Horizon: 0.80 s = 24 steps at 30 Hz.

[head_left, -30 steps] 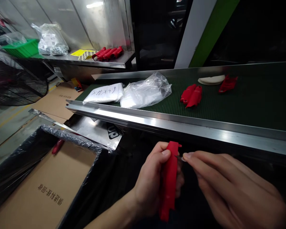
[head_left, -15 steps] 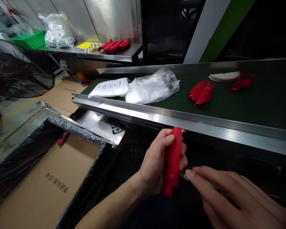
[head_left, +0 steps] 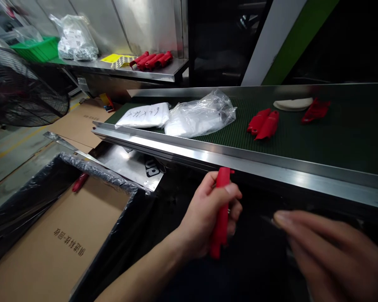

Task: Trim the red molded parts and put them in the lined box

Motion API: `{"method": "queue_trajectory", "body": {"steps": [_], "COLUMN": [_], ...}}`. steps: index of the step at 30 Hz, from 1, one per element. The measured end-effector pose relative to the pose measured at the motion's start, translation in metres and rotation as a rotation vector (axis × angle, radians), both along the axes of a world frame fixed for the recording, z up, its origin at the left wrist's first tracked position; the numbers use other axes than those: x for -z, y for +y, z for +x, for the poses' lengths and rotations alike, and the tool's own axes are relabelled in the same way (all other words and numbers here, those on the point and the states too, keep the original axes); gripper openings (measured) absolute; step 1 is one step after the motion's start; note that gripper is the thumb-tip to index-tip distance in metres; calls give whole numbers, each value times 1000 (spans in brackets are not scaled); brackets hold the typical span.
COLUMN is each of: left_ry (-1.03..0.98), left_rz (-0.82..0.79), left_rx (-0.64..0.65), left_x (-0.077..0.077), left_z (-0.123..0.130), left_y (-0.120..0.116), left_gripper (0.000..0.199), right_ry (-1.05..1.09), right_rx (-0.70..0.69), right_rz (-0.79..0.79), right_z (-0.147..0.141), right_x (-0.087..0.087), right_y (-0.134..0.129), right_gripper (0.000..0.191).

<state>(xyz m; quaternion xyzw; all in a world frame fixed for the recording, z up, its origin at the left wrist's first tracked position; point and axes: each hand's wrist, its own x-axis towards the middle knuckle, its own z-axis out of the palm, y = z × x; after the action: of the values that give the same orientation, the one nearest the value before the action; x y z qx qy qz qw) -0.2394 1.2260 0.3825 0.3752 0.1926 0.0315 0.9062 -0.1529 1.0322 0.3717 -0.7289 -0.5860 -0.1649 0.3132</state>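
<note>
Well, the left hand (head_left: 206, 212) grips a red strip (head_left: 222, 226) tight, just below the steel edge of the conveyor belt (head_left: 239, 165). Off to the side, the right hand (head_left: 324, 251) pinches what may be a small blade (head_left: 267, 220), though it looks blurry.

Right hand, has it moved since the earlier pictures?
Yes. The right hand has shifted rightward along the conveyor's steel edge and sits a little farther below that fixed edge.
</note>
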Motion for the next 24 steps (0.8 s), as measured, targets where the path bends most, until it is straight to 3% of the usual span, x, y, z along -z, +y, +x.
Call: {"method": "queue_trajectory", "body": {"steps": [4, 9, 13, 19, 24], "left_ry": [43, 38, 35, 3, -94], "left_rz": [96, 130, 113, 92, -64], "left_rx": [87, 60, 75, 92, 149], "left_x": [-3, -8, -9, -9, -5], "left_z": [-17, -25, -23, -23, -26], "left_y": [-6, -12, -13, -14, -18], "left_gripper": [30, 29, 30, 27, 33], "right_ry": [-41, -103, -73, -52, -3], "right_rx": [77, 68, 107, 108, 261], "right_rz": [-31, -88, -97, -81, -71], "right_z": [12, 2, -4, -1, 10], "right_x": [-13, -23, -22, -18, -13], "right_y": [11, 23, 27, 29, 25], "right_gripper": [61, 51, 40, 39, 39]}}
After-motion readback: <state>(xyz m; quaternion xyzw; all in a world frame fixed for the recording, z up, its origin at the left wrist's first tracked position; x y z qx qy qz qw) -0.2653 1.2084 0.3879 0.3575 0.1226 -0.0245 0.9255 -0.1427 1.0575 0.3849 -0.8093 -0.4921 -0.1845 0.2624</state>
